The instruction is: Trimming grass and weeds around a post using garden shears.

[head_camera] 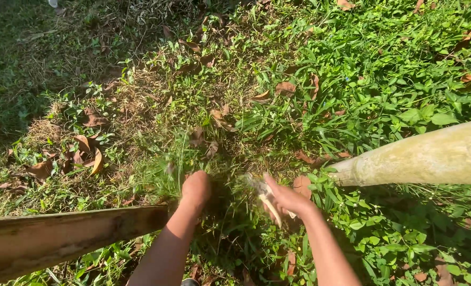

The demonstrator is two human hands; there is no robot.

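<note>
My left hand [195, 189] is closed in a fist around a tuft of long green grass [166, 164] that rises from the ground just beyond it. My right hand [287, 199] grips the pale handle of a short cutting tool [263, 195]; its blade end points left toward the grass tuft and is blurred. Both forearms reach in from the bottom edge. The hands are a short gap apart, low over the ground.
A thick pale-green bamboo pole [431, 156] lies at the right. A brown split bamboo piece [60, 235] lies at the lower left. Dry brown leaves [87, 153], weeds and dense green plants [394, 85] cover the ground; the far left is shaded.
</note>
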